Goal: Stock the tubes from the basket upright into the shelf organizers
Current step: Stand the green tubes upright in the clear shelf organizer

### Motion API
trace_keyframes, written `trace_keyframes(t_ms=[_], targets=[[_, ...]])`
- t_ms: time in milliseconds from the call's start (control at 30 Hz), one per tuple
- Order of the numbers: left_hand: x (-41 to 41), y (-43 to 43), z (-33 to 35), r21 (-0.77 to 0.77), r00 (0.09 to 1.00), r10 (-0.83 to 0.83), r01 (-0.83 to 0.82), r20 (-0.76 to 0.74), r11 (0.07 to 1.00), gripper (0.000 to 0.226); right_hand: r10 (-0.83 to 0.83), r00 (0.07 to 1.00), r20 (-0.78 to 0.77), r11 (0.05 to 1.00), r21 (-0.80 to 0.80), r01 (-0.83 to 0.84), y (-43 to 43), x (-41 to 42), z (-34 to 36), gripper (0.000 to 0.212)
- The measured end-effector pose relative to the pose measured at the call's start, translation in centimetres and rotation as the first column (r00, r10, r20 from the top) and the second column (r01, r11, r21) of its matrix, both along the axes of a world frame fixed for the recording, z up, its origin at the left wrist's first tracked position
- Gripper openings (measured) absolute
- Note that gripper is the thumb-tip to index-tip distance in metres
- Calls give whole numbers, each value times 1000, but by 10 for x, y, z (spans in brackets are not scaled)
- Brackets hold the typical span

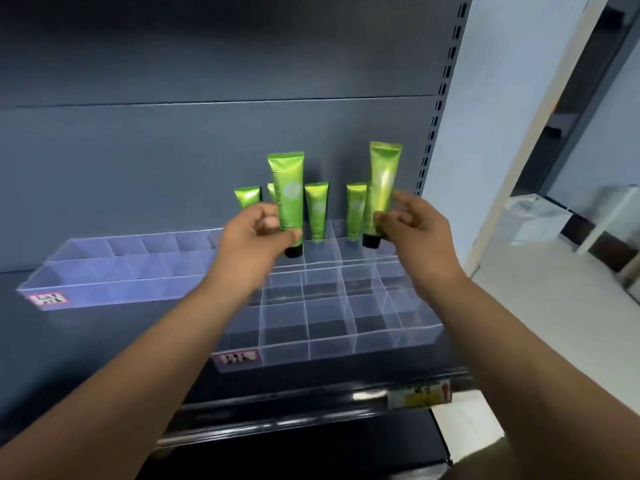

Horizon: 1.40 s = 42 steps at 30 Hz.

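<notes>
Caps down over organizer (pixel 329 344) back row: left hand (pixel 256 233) fingers clamped on left tube (pixel 289 199), right hand (pixel 412 220) likewise on right tube (pixel 381 188). Lower each straight, vertical, into empty cells.

Tubes (pixel 317 211) stand at the back of the right organizer (pixel 332 344) — the left organizer (pixel 104 292) lies beside it.

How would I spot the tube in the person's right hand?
On the dark grey metal shelf, find the clear plastic compartment organizer at the right end. Above its back row, the right hand pinches a tall glossy green tube with a black cap. Unlike the green tubes standing in the compartments, it hangs slightly tilted in the air, rightmost of all.
</notes>
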<state>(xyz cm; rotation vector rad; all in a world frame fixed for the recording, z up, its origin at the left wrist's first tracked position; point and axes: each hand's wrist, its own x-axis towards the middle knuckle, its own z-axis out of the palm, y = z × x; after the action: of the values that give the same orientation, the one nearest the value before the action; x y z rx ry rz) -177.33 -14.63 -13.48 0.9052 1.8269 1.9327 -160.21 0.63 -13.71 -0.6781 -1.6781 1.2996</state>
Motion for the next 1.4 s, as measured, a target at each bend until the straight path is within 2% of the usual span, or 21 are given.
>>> trace_keyframes(t_ms=[100, 300, 500, 633, 833, 1033, 1167, 1400], targets=[[0, 36, -8, 0, 999, 4, -4, -38, 1000, 30, -64, 997, -38, 998, 12, 64, 34, -12, -3, 14], [10, 105, -24, -69, 993, -38, 30, -114, 997, 30, -96, 995, 3, 995, -35, 96, 85, -19, -28, 18], [29, 141, -33, -87, 985, -43, 29, -168, 996, 25, -120, 992, 37, 993, -9, 120, 110, -26, -43, 19], [42, 152, -39, -76, 985, -83, 71, -154, 995, 39, -99, 990, 98, 995, 37, 96, 125, -35, -48, 22], [42, 160, -49, -91, 981, -93, 79, -172, 993, 36, -62, 978, 201, 994, 102, 42, 140, -40, -64, 25], [44, 163, -53, -80, 984, -48, 35, -173, 996, 36, -21, 983, 184, 999, 40, 13, 146, -43, -67, 23], [44, 161, -52, -85, 985, -73, 60, -158, 995, 35, -6, 990, 139, 1000, -5, 6, 147, -43, -70, 24], [45, 160, -54, -123, 972, -58, 31, -229, 992, 35, -20, 986, 165, 1000, 3, 20, 143, -37, -67, 24]])
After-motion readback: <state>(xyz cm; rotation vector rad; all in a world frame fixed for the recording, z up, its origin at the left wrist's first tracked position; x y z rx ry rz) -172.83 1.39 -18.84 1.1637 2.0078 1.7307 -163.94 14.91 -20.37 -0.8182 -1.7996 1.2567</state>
